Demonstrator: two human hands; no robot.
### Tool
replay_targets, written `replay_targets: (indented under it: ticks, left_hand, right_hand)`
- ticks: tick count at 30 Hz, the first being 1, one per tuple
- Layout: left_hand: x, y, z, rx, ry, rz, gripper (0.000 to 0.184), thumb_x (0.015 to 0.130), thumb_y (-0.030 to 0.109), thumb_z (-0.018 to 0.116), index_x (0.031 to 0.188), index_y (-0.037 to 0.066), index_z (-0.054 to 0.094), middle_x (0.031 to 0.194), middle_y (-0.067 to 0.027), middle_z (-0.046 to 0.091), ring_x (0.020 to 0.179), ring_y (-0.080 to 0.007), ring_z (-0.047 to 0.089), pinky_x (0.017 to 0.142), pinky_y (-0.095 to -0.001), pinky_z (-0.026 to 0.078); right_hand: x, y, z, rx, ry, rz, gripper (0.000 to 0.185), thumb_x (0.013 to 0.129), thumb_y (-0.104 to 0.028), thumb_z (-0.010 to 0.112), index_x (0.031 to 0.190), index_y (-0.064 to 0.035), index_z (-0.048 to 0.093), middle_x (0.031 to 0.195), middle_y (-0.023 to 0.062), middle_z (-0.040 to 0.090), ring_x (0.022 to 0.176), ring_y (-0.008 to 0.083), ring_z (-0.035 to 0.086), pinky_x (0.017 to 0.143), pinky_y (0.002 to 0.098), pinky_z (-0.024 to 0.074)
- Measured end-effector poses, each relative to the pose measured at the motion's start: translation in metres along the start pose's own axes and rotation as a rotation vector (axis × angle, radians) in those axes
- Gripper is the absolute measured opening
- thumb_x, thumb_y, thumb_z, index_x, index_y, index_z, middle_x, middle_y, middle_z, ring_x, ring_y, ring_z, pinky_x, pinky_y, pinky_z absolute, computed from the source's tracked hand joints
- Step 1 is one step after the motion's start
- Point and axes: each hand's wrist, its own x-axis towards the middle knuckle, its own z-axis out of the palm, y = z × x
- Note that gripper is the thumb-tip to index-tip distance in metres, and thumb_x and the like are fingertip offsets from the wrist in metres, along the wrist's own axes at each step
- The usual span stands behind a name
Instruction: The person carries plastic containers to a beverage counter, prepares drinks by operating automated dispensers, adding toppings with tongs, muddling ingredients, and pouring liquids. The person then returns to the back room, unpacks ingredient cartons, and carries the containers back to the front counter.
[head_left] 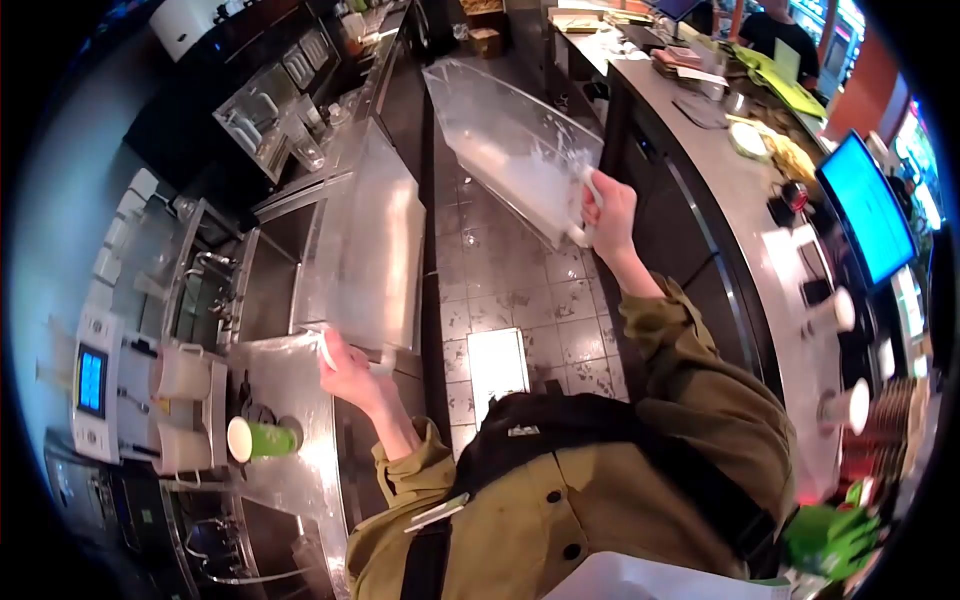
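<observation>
My left hand [352,372] is closed around the white handle of a large clear plastic container [365,240], which extends forward beside the left counter's edge. In my right hand [612,218] is the white handle of a second clear container [510,150], held tilted over the aisle. Both containers look translucent, with whitish, shiny walls. The two containers are apart. Near my left hand, a green and white cup [262,439] lies or leans on the metal counter [300,400].
Taps and a sink [275,280] line the left side, with a machine with a blue display [92,380]. A blue-lit monitor [868,208] and cups [845,405] stand on the right counter [690,150]. A person [785,40] is behind it. Tiled floor [530,290] lies between.
</observation>
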Motion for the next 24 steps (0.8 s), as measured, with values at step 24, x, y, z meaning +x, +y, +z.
replay_targets:
  ticks: [24]
  left_hand:
    - [0.362, -0.346, 0.496, 0.199, 0.435, 0.293, 0.043, 0.087, 0.026, 0.048, 0.050, 0.011, 0.032, 0.044, 0.0043, 0.027, 0.041, -0.0048, 0.024, 0.041, -0.0222, 0.017]
  right_hand:
    - [0.814, 0.411, 0.244, -0.057, -0.688, 0.176, 0.030, 0.080, -0.023, 0.059, 0.058, -0.0030, 0.052, 0.052, -0.0057, 0.043, 0.045, 0.0010, 0.035, 0.040, 0.0190, 0.0235]
